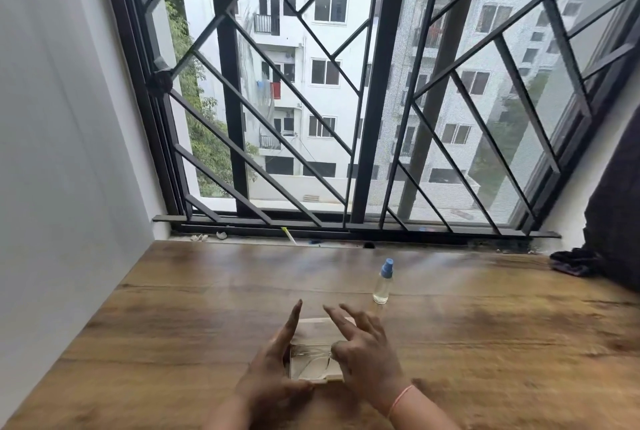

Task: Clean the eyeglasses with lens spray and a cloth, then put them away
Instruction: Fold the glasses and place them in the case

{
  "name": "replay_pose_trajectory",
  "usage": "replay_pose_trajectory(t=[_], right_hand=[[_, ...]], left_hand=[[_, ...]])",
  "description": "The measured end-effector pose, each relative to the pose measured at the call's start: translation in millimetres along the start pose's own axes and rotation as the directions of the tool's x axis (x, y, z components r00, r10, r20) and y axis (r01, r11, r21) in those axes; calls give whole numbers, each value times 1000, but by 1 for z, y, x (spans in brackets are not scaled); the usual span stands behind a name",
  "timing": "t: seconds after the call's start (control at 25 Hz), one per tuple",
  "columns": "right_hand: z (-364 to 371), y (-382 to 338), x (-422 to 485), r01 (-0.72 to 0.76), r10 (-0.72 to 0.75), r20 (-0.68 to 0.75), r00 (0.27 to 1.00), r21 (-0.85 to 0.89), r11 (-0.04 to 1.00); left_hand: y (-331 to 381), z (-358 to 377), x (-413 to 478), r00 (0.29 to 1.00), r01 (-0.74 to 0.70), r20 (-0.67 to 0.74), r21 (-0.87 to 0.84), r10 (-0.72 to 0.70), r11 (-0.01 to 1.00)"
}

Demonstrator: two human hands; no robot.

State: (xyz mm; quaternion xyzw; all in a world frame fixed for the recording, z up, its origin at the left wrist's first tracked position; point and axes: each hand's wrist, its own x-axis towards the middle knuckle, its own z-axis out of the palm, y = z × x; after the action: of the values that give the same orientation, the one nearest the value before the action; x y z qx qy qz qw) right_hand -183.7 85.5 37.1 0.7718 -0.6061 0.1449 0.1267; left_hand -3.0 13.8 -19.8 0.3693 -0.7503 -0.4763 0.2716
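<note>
A beige glasses case [320, 327] lies open on the wooden table [485, 343], close to me. Thin-framed eyeglasses [311, 358] rest inside it. My left hand [273, 364] holds the case's left side, fingers straight along it and thumb at its front edge. My right hand [363, 350] hovers over the case's right side with fingers spread, its thumb touching the glasses. A small clear spray bottle [382, 282] with a blue cap stands upright just beyond my right hand. A dark crumpled cloth [568, 263] lies at the table's far right.
A barred window [367, 118] runs along the far edge of the table, with small debris on its sill [287, 234]. A white wall [69, 152] borders the left side. A dark curtain [616, 215] hangs at the right.
</note>
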Motion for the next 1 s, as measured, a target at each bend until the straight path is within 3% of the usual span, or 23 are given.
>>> replay_pose_trajectory(t=[0.68,1.0], right_hand=[[19,3,0,7,-9,-21,1000,-104,995],[13,5,-2,15,-17,-48,999,-46,999]], left_hand=[[-3,2,-1,998,-49,-34,54,51,997],[-3,1,-1,998,-48,-35,47,49,998]])
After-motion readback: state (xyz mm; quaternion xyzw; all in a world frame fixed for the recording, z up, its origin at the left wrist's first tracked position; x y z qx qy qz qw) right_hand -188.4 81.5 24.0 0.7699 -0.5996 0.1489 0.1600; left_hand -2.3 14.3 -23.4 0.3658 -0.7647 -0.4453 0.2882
